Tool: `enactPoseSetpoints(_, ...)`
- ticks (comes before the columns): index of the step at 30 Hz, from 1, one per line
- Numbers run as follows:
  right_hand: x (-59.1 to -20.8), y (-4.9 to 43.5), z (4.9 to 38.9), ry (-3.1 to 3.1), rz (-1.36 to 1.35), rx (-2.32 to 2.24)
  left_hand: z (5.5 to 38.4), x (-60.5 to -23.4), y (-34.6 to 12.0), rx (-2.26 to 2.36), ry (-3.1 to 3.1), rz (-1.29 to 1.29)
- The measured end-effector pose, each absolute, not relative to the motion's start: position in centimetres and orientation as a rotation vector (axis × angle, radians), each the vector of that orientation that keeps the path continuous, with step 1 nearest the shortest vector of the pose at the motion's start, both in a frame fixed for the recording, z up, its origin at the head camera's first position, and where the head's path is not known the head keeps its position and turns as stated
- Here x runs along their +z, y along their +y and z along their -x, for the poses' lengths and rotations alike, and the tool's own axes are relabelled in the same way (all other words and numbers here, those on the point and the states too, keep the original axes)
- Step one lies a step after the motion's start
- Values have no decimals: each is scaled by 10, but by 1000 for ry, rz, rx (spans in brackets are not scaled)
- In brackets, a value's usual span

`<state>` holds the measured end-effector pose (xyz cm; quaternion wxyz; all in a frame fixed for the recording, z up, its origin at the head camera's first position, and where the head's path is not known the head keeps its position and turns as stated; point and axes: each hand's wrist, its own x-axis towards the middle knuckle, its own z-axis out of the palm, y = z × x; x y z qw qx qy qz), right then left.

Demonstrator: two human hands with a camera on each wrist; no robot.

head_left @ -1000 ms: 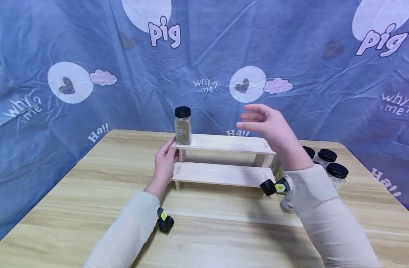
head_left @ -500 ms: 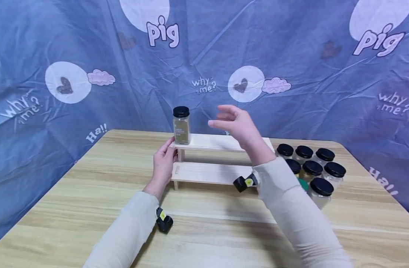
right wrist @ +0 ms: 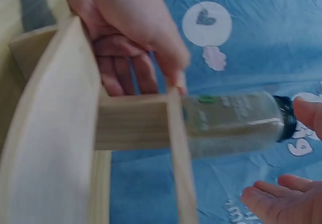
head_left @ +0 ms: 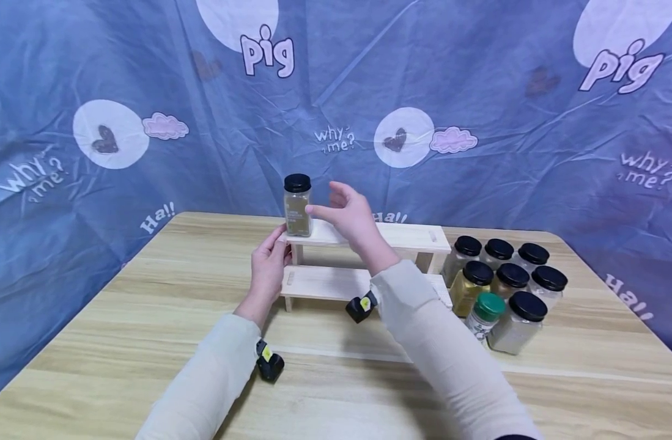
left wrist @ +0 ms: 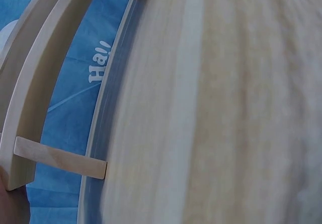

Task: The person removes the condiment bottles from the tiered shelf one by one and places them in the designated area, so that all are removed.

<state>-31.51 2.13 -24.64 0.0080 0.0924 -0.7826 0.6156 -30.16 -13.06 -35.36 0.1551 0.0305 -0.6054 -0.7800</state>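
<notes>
A two-tier wooden shelf rack point(head_left: 407, 237) stands on the table. At its left end my left hand point(head_left: 266, 266) grips the upper board; in the right wrist view, the left hand's thumb point(right wrist: 173, 68) lies at the board's edge and its fingers curl by the support. On the upper tier's left end, a spice jar point(head_left: 297, 211) with brown contents and a black lid stands upright. My right hand point(head_left: 354, 220), thumb and fingers spread apart, holds nothing and hovers just right of that jar. Only a bit of the left hand point(left wrist: 14, 204) shows in the left wrist view.
Right of the rack, several black-lidded spice jars point(head_left: 516, 324) are grouped on the wooden table point(head_left: 121, 348). Among them is a smaller green-capped bottle point(head_left: 487, 311) at the front. A blue printed cloth point(head_left: 231, 153) hangs behind the table.
My right hand has moved left across the rack, close to the jar, uncovering the grouped jars on the right. The left hand keeps its grip on the rack; the jar stays put.
</notes>
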Motion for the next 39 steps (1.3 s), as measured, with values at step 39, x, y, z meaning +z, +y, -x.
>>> enactPoseSetpoints(39, -293, -30, 324, -2325, -319, 1499, 300, -353, -130, -2178, -1740, -86)
